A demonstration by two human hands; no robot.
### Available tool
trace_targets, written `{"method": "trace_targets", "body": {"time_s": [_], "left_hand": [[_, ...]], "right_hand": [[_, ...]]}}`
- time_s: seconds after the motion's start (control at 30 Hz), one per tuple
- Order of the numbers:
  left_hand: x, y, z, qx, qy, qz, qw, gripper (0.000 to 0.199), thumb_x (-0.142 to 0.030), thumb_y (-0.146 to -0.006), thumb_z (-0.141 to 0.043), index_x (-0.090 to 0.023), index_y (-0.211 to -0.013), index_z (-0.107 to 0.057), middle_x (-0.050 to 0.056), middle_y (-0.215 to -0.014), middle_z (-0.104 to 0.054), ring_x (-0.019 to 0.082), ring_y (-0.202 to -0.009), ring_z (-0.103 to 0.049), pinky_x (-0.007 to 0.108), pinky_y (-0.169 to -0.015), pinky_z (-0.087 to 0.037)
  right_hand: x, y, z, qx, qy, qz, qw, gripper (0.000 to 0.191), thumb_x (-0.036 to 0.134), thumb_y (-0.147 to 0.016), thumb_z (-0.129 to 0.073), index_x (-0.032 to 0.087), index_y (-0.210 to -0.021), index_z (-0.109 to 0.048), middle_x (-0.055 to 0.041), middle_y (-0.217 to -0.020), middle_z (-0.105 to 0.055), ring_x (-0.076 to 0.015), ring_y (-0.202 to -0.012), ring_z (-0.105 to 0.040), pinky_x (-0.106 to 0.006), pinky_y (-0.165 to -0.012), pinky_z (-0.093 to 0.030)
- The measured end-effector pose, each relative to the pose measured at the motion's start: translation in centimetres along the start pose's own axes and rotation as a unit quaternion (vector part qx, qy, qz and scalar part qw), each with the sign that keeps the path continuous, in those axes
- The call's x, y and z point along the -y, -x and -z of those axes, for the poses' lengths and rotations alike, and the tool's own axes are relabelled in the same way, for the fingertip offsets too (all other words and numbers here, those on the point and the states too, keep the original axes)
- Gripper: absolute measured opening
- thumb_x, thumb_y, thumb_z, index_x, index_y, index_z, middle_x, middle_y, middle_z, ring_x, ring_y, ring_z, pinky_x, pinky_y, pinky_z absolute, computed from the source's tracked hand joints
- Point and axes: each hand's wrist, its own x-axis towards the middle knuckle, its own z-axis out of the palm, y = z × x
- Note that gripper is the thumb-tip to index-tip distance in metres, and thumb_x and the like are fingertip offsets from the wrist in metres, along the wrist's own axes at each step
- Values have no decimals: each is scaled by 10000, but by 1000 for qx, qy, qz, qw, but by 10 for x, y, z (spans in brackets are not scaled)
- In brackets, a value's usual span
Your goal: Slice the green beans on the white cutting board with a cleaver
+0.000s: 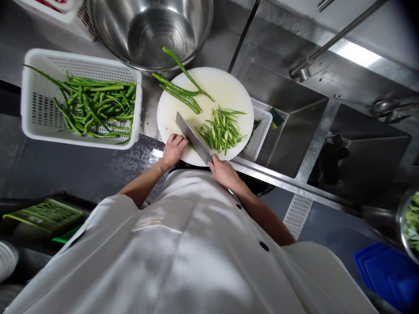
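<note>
My right hand (222, 170) is closed round the handle of a cleaver (195, 140), its blade slanting up and left over a round white cutting board (229, 85). At the board's lower left edge, my left hand (174, 149) has curled fingers pressing on a green pepper (190, 145), mostly hidden by fingers and blade. To the right of the blade lies a pile of sliced green pepper (222, 131). Several whole long peppers (183, 96) rest across the board's upper left, one reaching past the rim toward a steel bowl.
A white basket (29, 100) of long green peppers stands left. Behind is the large steel bowl (150, 35). Right of the board, a white basket (262, 135) sits at the sink (288, 144), beside a green-and-yellow sponge (276, 117). The counter's front edge runs below the board.
</note>
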Motion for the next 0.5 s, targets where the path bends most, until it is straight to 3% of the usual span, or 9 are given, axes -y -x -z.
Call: {"method": "trace_targets", "body": {"time_s": [0.2,0.33,0.5], "left_hand": [[22,-7,17,13,-11,-1,1000,345,-183,-1073,-393,-199,-1151,-729,132,-1194,-632,276,-1108,-529,431,-1004,-506],[18,-22,4,20,-2,-2,1000,360,-188,-1080,-391,-197,-1174,-738,126,-1159,-640,278,-1112,-540,444,-1006,-505],[7,-26,-9,11,-11,-30,999,349,-192,-1087,-377,-185,-1171,-715,128,-1141,-671,269,-1049,-575,462,-987,-521]], "right_hand": [[-33,4,3,-33,-16,-24,999,409,400,-1146,-327,174,-1428,-520,-157,-1202,-754,-312,-1104,-695,-327,-856,-451],[-40,18,6,-31,13,-67,997,433,392,-1148,-317,144,-1455,-493,-179,-1145,-756,-325,-1076,-695,-338,-831,-446],[-29,40,12,-7,55,-55,997,414,400,-1149,-321,164,-1435,-506,-161,-1070,-764,-322,-1005,-722,-346,-804,-448]]}}
